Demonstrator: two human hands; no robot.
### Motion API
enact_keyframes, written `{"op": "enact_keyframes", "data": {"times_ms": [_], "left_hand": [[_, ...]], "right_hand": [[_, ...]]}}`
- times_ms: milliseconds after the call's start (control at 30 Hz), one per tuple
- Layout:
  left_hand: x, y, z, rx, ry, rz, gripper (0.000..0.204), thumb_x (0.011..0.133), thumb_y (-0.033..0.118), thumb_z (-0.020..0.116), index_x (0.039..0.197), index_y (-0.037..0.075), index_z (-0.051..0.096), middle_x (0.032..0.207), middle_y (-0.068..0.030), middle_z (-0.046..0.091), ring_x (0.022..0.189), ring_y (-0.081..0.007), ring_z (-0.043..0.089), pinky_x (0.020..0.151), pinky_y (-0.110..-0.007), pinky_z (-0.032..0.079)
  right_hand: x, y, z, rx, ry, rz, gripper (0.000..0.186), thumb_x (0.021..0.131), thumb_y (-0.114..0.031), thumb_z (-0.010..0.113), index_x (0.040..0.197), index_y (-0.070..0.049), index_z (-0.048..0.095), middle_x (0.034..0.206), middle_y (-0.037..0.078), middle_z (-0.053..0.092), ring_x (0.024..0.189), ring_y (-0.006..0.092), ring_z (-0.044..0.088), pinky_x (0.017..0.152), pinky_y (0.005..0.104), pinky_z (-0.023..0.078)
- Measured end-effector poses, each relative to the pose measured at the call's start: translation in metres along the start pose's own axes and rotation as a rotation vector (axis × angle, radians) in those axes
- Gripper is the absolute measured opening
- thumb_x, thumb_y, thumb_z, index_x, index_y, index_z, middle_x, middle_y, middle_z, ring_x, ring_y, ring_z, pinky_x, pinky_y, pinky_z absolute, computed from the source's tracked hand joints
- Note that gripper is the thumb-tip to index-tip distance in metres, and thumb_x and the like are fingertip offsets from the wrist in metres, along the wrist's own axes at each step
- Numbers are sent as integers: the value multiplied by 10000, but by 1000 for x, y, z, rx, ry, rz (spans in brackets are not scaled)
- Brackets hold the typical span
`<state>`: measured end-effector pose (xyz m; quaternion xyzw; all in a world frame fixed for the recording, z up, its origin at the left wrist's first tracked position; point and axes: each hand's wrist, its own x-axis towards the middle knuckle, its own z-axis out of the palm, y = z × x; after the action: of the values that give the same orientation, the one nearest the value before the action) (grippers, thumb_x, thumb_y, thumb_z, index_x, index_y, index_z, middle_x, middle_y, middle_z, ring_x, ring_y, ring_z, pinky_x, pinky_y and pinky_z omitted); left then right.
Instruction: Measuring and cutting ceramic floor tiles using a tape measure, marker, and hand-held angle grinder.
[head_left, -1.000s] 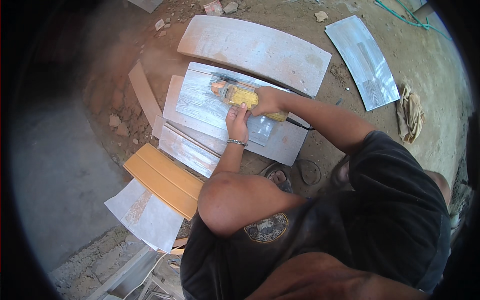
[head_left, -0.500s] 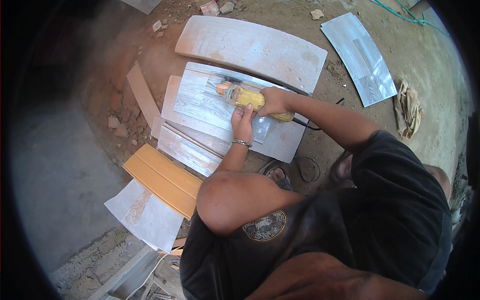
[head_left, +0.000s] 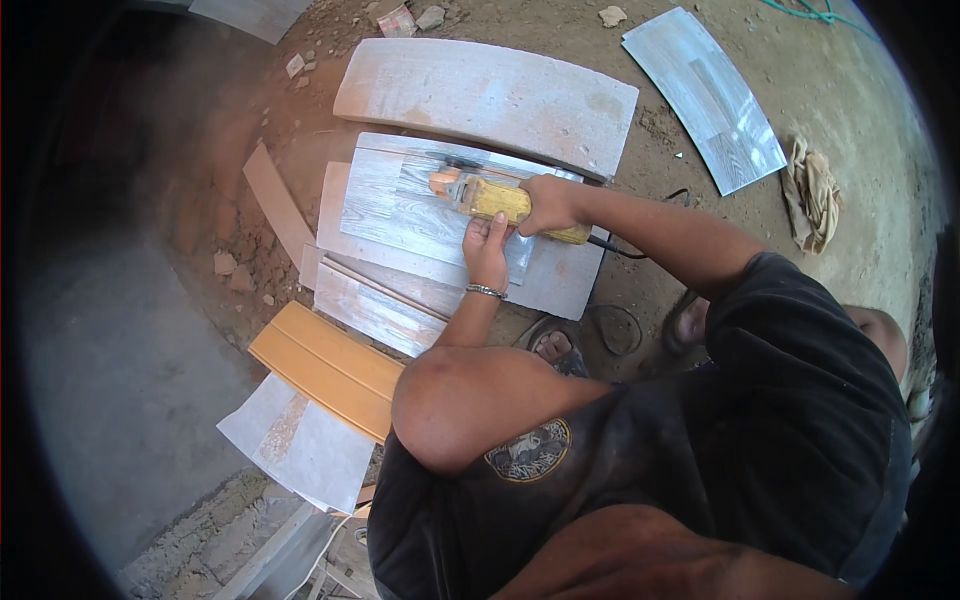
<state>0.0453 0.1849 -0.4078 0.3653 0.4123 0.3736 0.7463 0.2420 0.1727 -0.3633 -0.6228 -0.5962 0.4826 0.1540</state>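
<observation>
A yellow angle grinder (head_left: pixel 500 200) lies low over a grey wood-patterned tile (head_left: pixel 385 205), its dark disc at the tile's far edge strip. My right hand (head_left: pixel 550 204) is wrapped round the grinder's rear body, from which a black cable trails. On the near side, my left hand (head_left: pixel 486 247), with a bracelet at the wrist, grips the grinder's body, its thumb up against the casing; its other fingers are partly hidden. A thin line runs along the tile from its left end to the disc. Beneath the tile is a broad pale slab (head_left: pixel 565 275).
A thick pale slab (head_left: pixel 490 95) lies just beyond. At far right are another patterned tile (head_left: pixel 705 100) and a crumpled beige cloth (head_left: pixel 810 195). Tile strips (head_left: pixel 375 305), an orange-yellow panel (head_left: pixel 325 355) and pale sheets (head_left: pixel 300 440) lie left of my knee. Dust hangs at upper left.
The grinder, in both hands, has shifted slightly right along the tile, and the line behind its disc looks longer. The whole view has also moved a little.
</observation>
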Motion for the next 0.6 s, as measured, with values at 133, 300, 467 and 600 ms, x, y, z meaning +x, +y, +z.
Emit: {"op": "enact_keyframes", "data": {"times_ms": [133,300,467,600], "left_hand": [[1,2,0,8,23,-42,233,983,169,701,1116,26,573,1059,-64,674,960,-147,650,888,-317,538],[2,-1,-1,1,-8,-15,245,986,174,699,1131,22,574,1076,-68,674,969,-148,655,886,-314,545],[2,7,-12,37,-9,-18,243,988,184,703,1124,16,592,1081,-76,680,981,-146,658,880,-304,550],[-5,41,-52,589,-50,-248,431,872,233,832,1162,-7,623,1108,-96,682,995,-166,658,875,-319,547]], "right_hand": [[1,2,1,10,33,-4,659,638,-369,794,1073,111,672,972,287,722,929,371,716,842,413,568],[2,4,1,14,5,14,722,668,-445,777,1103,122,673,1056,307,710,999,377,706,866,415,560],[0,1,-1,46,8,10,646,647,-363,787,1077,106,677,988,296,717,943,374,710,856,410,563],[3,0,-2,40,31,-4,653,654,-366,780,1088,111,675,1005,298,714,962,372,706,876,407,557]]}}
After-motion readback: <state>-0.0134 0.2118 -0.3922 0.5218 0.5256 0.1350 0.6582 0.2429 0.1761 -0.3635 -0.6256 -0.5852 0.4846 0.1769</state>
